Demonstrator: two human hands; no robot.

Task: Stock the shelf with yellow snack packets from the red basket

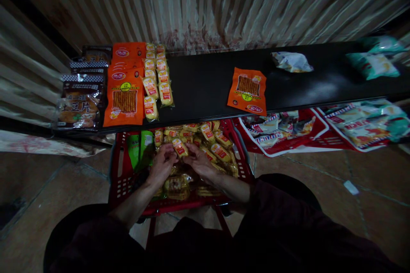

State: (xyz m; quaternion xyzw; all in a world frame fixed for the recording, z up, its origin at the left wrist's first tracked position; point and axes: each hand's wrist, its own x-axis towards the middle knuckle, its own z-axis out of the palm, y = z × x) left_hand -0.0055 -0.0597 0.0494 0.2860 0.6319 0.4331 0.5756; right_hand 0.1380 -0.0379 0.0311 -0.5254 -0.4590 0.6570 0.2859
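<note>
A red plastic basket (119,181) stands on the floor below a black shelf (205,85), filled with several small yellow snack packets (214,141). Both my hands are inside it, meeting over one yellow packet (180,148). My left hand (162,164) curls its fingers on the packet's left side, and my right hand (199,161) pinches its right side. On the shelf's left end, two rows of the same yellow packets (157,77) lie next to orange packs (125,94) and dark brown packs (80,102).
A single orange pack (247,90) lies mid-shelf, a pale crumpled bag (291,61) and green bags (373,65) further right. Red-and-white bags of snacks (282,130) sit under the shelf to the right. Striped curtain hangs behind. Tiled floor lies around the basket.
</note>
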